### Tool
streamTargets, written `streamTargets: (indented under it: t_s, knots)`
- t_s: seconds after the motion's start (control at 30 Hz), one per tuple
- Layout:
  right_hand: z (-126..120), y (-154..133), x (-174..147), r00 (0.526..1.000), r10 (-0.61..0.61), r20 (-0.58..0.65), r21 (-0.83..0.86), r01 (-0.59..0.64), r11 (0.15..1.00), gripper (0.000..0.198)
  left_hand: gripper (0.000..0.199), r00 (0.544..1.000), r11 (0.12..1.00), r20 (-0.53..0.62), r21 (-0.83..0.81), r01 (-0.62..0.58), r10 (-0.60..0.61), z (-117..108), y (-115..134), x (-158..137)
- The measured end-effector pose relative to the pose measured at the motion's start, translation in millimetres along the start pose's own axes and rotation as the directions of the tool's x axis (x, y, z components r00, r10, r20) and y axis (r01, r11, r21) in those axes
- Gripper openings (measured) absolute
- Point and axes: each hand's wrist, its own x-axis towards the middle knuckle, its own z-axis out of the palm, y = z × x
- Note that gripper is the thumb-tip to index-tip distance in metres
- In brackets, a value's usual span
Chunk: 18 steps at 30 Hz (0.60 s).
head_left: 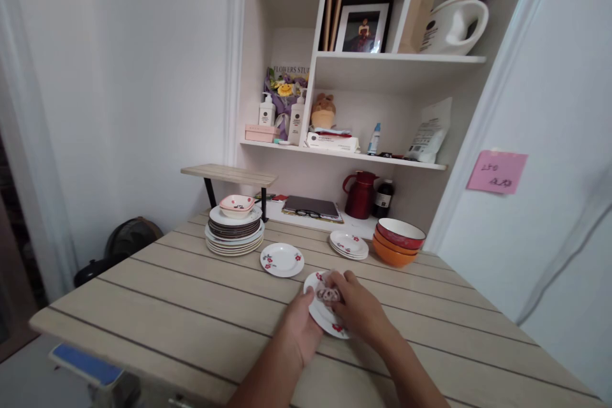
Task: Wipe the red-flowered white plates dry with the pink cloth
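My left hand (302,322) grips the near left rim of a small white plate (319,313) with red flowers, its thumb on top and the fingers hidden beneath. Pressed on the plate's upper face is a crumpled whitish cloth (327,294) with a dark pattern, bunched under the fingers of my right hand (356,306). Just beyond lies a single matching flowered plate (282,260). A short stack of the same plates (349,245) stands farther right.
At the back left is a tall plate stack (234,236) topped by a square bowl (236,205), near a small raised stand (229,173). Nested red and orange bowls (396,243) sit back right. Behind are a red jug (361,195), dark bottle (383,198), laptop (313,206) and shelves (382,157).
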Motion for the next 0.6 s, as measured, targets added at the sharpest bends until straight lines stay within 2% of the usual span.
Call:
streamTargets:
  t_s: [0.1,0.2,0.3,0.4,0.47,0.53,0.6]
  knots:
    - [-6,11,-5,0.998,-0.02,0.052,0.06,0.017,0.998,0.028,0.036,1.0,0.999,0.002,-0.031,0.021,-0.021,-1,0,-2]
    - [-9,14,-8,0.974,-0.186,0.132,0.24,0.15,0.959,0.037,0.037,0.999,0.999,0.037,-0.029,0.04,-0.039,-2,-1,-2]
    - [-1,5,-3,0.962,-0.261,0.075,0.374,0.215,0.902,0.053,0.033,0.999,1.0,0.033,-0.017,0.005,-0.004,-1,-2,-1]
    - [9,-2,5,0.984,-0.175,-0.008,0.339,0.167,0.926,0.061,0.032,1.0,1.0,-0.012,-0.014,-0.024,0.024,1,-2,1]
    - [10,3,8,0.996,-0.082,-0.035,0.251,0.089,0.964,0.058,0.033,0.999,1.0,-0.035,-0.018,-0.005,0.004,1,-2,1]
    - [4,13,5,1.0,-0.019,-0.019,0.166,0.022,0.986,0.049,0.034,0.999,1.0,-0.044,-0.027,0.016,-0.017,0,-3,2]
    - [-5,21,-3,0.998,-0.034,0.045,0.13,0.028,0.991,0.037,0.035,0.999,0.999,-0.027,-0.036,0.031,-0.032,-2,-3,1]
